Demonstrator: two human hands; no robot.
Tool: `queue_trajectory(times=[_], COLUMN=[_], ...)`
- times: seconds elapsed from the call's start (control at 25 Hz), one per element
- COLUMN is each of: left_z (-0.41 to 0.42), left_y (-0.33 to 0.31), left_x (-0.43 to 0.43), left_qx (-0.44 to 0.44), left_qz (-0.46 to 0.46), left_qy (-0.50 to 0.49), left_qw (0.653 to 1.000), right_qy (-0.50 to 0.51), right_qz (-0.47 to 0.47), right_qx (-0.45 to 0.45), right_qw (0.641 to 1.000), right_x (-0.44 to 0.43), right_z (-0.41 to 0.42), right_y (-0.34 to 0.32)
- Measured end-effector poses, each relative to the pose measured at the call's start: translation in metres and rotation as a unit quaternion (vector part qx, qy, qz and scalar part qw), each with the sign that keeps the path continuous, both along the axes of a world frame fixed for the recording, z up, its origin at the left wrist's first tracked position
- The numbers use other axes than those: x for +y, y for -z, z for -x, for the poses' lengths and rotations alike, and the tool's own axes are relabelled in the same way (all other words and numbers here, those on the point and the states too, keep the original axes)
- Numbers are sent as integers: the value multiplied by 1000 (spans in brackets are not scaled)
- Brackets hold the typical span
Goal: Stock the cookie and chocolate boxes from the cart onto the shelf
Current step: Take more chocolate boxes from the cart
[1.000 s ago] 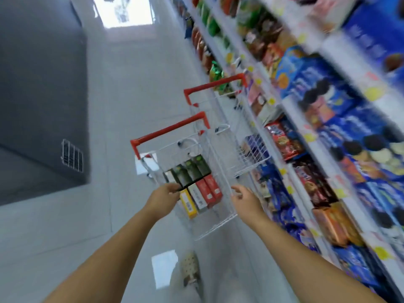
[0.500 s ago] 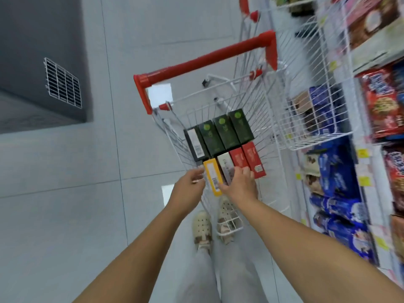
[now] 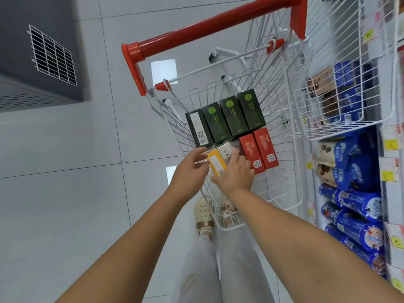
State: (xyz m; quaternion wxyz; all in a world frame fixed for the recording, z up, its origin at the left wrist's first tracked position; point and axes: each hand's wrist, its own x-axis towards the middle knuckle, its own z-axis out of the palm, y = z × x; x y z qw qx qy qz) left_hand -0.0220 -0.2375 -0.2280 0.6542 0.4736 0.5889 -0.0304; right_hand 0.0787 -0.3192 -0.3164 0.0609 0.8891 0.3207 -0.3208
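Note:
A white wire cart point(image 3: 282, 184) with a red handle point(image 3: 209, 25) stands in front of me. In it lie several dark green boxes point(image 3: 231, 119), two red boxes point(image 3: 259, 150), a yellow box point(image 3: 216, 164) and a pale box point(image 3: 225, 152). My left hand point(image 3: 190, 169) touches the left side of the yellow box with curled fingers. My right hand point(image 3: 237, 173) lies over the near ends of the yellow and pale boxes, fingers curled round them. The shelf point(image 3: 391, 149) runs along the right.
A second white wire basket point(image 3: 341, 84) hangs at the upper right with blue boxes inside. Blue cookie packs point(image 3: 354, 206) fill the lower shelf. A grey cabinet point(image 3: 41, 55) with a wire grille stands at the left. My feet point(image 3: 204, 217) are under the cart's near end.
My view has tilted down onto the cart. Both hands went from the cart's rim into the basket and now close on the yellow and pale boxes.

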Motion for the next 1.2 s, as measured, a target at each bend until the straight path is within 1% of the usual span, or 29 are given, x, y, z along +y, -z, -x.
queue_trajectory(times=[0.08, 0.12, 0.2, 0.28, 0.36, 0.48, 0.52, 0.56, 0.6, 0.64, 0.68, 0.72, 0.76, 0.8, 0.88, 0.96, 1.04, 1.12, 1.2], left_z=[0, 0, -1, -7, -16, -26, -26, -22, -15, -6, 4, 14, 24, 33, 41, 36, 21, 2, -18], left_y=[-4, -7, -15, -25, -37, -55, -60, -65, -66, -67, -64, -63, -60, -59, -55, -56, -67, -92, -128], left_x=[3, 5, 10, 16, 26, 41, 45, 47, 48, 46, 42, 36, 30, 23, 11, 3, -3, -10, -18], left_qx=[-9, -15, -22, -32, -64, -141, -152, -150, -138, -131, -129, -129, -125, -118, -98, -91, -109, -139, -187], left_qz=[8, 12, 32, 78, 122, 187, 197, 204, 205, 203, 196, 189, 184, 180, 175, 173, 169, 166, 176], left_qy=[53, 90, 156, 193, 228, 252, 248, 231, 202, 163, 123, 83, 50, 29, 27, 48, 62, 89, 136], left_qw=[998, 996, 987, 978, 964, 939, 936, 939, 948, 957, 964, 970, 974, 976, 979, 980, 978, 972, 957], right_qy=[38, 65, 114, 155, 173, 154, 147, 154, 184, 237, 291, 340, 379, 405, 392, 367, 389, 420, 432], right_qz=[-46, -67, -104, -126, -125, -104, -98, -101, -115, -134, -160, -185, -193, -186, -168, -168, -210, -271, -322], right_qx=[59, 105, 219, 345, 460, 573, 599, 605, 593, 557, 501, 454, 441, 456, 518, 535, 486, 439, 412], right_qw=[996, 990, 963, 917, 862, 798, 781, 774, 776, 785, 799, 803, 790, 770, 742, 742, 754, 747, 735], right_x=[-7, -11, -19, -21, -13, -3, -1, -1, -1, -2, -5, -12, -19, -26, -42, -57, -67, -81, -101], right_z=[-22, -36, -67, -98, -123, -142, -141, -137, -129, -123, -117, -112, -107, -98, -73, -48, -35, -39, -50], right_y=[-18, -32, -68, -109, -138, -145, -143, -138, -132, -127, -121, -116, -116, -117, -135, -162, -185, -215, -253])
